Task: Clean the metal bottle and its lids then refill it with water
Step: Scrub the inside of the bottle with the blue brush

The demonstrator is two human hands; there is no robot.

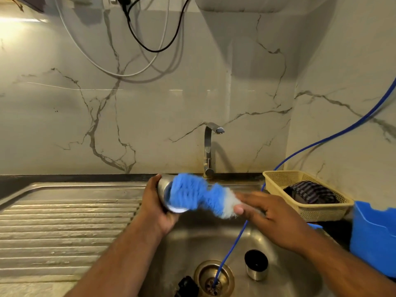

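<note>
Above the sink, the left hand grips the metal bottle; the right hand holds the blue brush, its bristles at the bottle mouth; the sink contains a steel lid and a black lid; the basket to the right of the sink holds a striped cloth.

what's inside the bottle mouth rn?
Bristles of the blue brush fill the mouth of the metal bottle; left hand grips the bottle, right hand holds the brush handle. Bristles and bottle wall hide how deep it reaches and any water inside.

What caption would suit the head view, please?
Left hand grips silver metal bottle; right hand holds fluffy blue brush at its mouth.
</note>
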